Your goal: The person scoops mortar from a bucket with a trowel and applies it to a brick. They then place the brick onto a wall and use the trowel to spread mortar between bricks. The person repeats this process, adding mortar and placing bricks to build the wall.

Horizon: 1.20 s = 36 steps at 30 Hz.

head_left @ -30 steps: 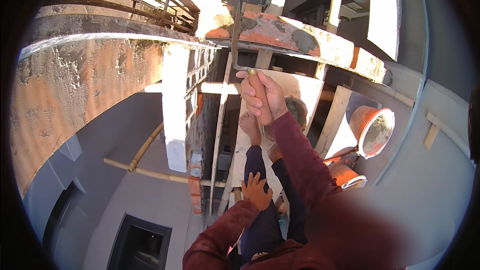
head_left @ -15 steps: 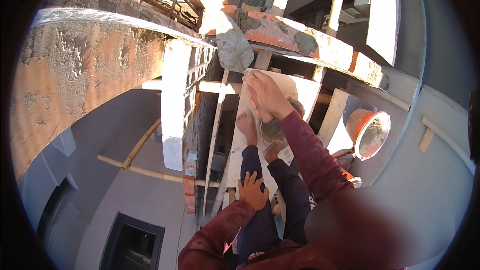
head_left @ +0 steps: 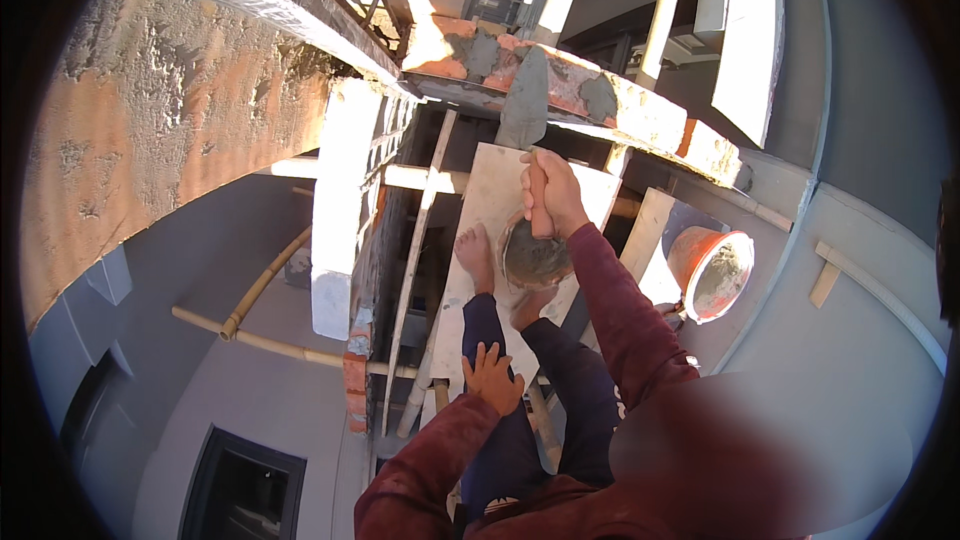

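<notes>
My right hand (head_left: 562,190) is closed round the wooden handle of a trowel (head_left: 527,100). Its grey blade points away from me and overlaps the near face of a low brick course (head_left: 645,110) with wet mortar patches on it. Whether the blade touches the bricks, I cannot tell. Just below that hand, a round pan of mortar (head_left: 535,258) rests on a pale board (head_left: 490,185), between my bare feet. My left hand (head_left: 493,378) lies on my left knee with its fingers spread, holding nothing.
At the right, an orange bucket (head_left: 690,255) holds grey mortar, with part of another person's hand (head_left: 668,312) near it. Bamboo poles (head_left: 265,285) cross the gaps beside the board. A rough concrete beam (head_left: 190,120) fills the upper left, and a deep drop shows below.
The trowel has moved right along the brick course, and its blade has turned to a steeper angle. More of the mortar pan shows now. My left hand stays on the knee.
</notes>
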Motion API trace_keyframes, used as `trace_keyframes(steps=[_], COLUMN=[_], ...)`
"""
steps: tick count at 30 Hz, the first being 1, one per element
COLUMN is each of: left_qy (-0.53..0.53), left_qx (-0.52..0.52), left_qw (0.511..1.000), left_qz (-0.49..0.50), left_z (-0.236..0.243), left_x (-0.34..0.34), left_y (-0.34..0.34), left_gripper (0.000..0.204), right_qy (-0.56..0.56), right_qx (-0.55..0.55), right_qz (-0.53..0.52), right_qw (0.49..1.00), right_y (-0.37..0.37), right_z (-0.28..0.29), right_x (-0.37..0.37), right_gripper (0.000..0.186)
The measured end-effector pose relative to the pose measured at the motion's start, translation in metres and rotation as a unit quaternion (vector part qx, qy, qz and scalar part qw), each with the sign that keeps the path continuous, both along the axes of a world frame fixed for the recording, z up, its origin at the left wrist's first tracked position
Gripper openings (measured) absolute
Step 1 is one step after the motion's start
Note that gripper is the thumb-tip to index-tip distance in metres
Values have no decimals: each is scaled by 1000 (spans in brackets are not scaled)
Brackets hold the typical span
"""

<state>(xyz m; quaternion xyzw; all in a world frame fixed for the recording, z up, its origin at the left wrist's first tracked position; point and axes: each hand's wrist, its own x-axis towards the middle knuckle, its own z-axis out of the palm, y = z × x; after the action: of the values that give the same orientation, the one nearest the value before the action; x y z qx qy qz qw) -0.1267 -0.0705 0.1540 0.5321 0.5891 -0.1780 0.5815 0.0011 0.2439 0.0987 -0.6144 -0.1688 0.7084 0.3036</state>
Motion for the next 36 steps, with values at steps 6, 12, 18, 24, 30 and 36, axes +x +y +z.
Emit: trace_keyframes(steps=[6, 12, 18, 24, 30, 36], left_qy=[-4, 11, 16, 31, 27, 17], left_qx=[-1, -22, -17, -8, -6, -25], left_qw=[1000, 1000, 999, 999, 998, 998], left_qz=[6, 13, 24, 33, 53, 52], left_z=[3, 7, 10, 9, 8, 11], left_x=[4, 19, 35, 44, 49, 47], left_y=[-6, 2, 3, -5, -7, 4], left_gripper=[54, 54, 56, 57, 57, 57], right_qy=[-44, -320, -576, -590, -562, -470], right_qx=[34, 180, 212, 305, 275, 307], right_qz=[56, 327, 478, 603, 659, 561], right_qw=[997, 871, 628, 442, 418, 609], right_y=[29, 21, 42, 187, 172, 62], right_z=[-33, -22, 71, 27, 69, 119], right_x=[-70, 4, 92, 36, 69, 91], right_gripper=[32, 39, 31, 31, 29, 32])
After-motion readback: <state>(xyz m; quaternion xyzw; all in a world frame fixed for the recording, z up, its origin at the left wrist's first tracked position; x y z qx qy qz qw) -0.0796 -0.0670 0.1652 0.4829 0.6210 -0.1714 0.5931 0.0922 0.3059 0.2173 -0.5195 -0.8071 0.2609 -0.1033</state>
